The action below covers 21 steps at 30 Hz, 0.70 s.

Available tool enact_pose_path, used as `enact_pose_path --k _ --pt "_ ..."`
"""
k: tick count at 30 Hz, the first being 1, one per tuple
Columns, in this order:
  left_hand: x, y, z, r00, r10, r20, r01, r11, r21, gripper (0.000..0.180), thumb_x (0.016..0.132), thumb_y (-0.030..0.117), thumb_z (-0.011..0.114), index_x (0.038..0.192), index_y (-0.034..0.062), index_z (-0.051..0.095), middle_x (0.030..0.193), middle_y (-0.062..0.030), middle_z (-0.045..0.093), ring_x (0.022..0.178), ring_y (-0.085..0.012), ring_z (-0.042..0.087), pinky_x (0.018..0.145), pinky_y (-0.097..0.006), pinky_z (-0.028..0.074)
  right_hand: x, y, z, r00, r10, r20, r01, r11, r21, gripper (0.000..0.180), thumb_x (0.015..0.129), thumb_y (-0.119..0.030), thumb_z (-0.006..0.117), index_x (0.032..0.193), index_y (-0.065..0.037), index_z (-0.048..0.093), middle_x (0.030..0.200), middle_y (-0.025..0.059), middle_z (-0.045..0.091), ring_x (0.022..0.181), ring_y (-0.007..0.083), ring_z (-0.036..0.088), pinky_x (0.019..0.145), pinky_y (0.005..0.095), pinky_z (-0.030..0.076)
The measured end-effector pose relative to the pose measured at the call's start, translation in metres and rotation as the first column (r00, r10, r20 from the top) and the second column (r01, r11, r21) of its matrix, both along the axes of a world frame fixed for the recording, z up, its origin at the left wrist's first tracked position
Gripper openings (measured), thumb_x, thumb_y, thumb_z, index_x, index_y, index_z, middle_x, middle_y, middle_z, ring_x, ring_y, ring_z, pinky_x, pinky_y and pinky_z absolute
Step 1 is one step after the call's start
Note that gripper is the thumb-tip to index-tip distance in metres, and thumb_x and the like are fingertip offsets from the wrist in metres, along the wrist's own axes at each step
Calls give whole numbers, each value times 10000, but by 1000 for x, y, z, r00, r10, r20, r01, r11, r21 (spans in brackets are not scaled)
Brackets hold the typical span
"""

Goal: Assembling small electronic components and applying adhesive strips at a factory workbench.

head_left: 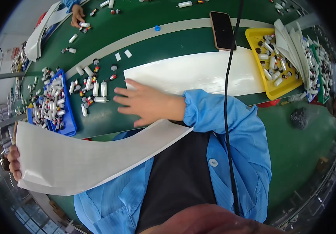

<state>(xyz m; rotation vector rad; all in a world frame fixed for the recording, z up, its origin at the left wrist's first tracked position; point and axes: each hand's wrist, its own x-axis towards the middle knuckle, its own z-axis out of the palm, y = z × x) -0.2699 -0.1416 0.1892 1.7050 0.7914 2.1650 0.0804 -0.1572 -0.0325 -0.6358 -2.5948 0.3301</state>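
At the far left edge my left hand [14, 163] is closed, its fingers curled around the end of a long white sheet strip [70, 158]. The strip bends across the front of my body, and its other end lies just below my right wrist. My right hand [146, 102] is spread flat over the near part of the green table, fingers pointing left, holding nothing. Beyond it, a second glossy white sheet [191, 74] lies along the table. Several small white cylinders with dark and red-yellow ends [96, 89] are scattered left of my right fingertips.
A blue tray [69, 113] heaped with such parts stands at left. At right are a yellow tray [271, 93] of parts and stacked white sheets [292, 43]. A phone [222, 31] lies beyond the sheet. A black cable [227, 117] hangs across the view. Another person's hand [77, 16] works at upper left.
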Motion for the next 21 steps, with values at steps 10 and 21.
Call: enact_pose_path --k 10,21 --pt "-29 23 -31 991 13 135 -7 999 -40 273 884 274 595 1016 35 594 860 -90 584 661 -216 564 583 -390 482 89 7 5 992 -67 107 80 989 -127 458 787 -399 718 1166 -151 653 1318 96 552 1373 265 444 1161 553 287" --pt "46 83 -55 990 -39 132 55 991 -120 278 961 263 560 1013 2 636 842 -114 652 666 -220 616 591 -369 487 191 -23 26 942 -128 310 204 952 -226 647 708 -490 759 1230 -122 653 1334 150 566 1382 348 457 1159 588 277"
